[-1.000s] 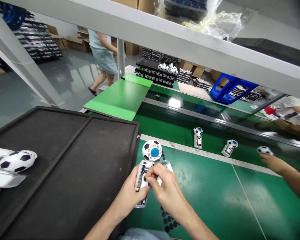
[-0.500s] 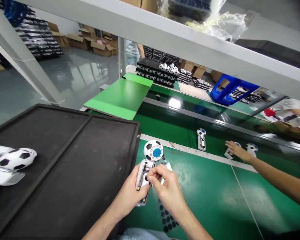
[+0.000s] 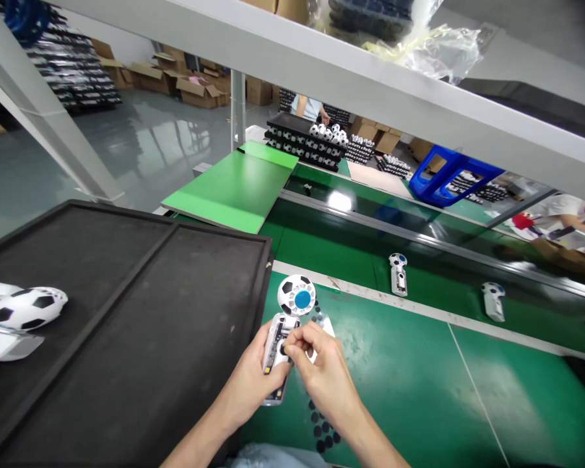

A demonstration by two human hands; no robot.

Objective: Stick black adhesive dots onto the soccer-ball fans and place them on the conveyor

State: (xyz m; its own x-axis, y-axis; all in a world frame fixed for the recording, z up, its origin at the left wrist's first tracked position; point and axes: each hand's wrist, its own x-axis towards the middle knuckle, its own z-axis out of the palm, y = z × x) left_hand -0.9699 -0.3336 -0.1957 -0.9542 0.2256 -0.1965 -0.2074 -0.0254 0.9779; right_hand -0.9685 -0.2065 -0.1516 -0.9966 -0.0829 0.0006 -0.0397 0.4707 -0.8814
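Note:
A white handheld device with a soccer-ball head (image 3: 292, 290) is upright in my left hand (image 3: 246, 380), its open body showing a circuit board. The blue centre of the ball faces me. My left fingers and thumb wrap around the body's sides. My right hand (image 3: 324, 367) pinches at the middle of the body, with a small black round sticker (image 3: 283, 350) at the fingertips, partly hidden by them. Beneath my right hand, a clear sheet of black round stickers (image 3: 322, 429) lies on the green work surface (image 3: 394, 370).
A black tray (image 3: 190, 325) at left holds white soccer-ball devices (image 3: 29, 309). On the green belt lie two similar devices, one nearer (image 3: 398, 276) and one farther right (image 3: 493, 302). A green board (image 3: 238, 182) lies beyond the tray. A grey shelf beam (image 3: 322, 71) crosses overhead.
A co-worker's arm at right has left the view, and the device under that hand is gone from the belt. The nearer belt device has shifted slightly right. My hands have barely moved.

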